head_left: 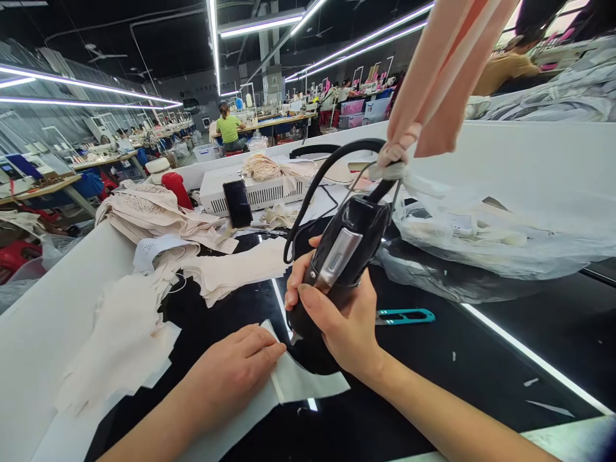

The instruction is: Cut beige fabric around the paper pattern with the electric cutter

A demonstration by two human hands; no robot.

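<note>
My right hand (344, 314) is wrapped around a black hand-held electric tool (353, 240) with a silver lever on its side. The tool hangs tilted from a knotted pink cloth strip (430, 83), and a black cord loops from its top. Its lower end stands over a pale cloth piece (308, 383) on the black tabletop. My left hand (235, 366) lies on that cloth, just left of the tool, with its fingers closed together on the edge. The underside of the left fingers is hidden. Teal-handled thread snips (407, 316) lie right of my right hand.
Stacks of cut pale cloth (115, 340) lie at left, with more pieces (240, 273) behind. A phone (237, 203) leans against a white vented box (216, 192). A clear plastic bag (505, 237) of scraps is at right. White partition walls (520, 160) edge the table.
</note>
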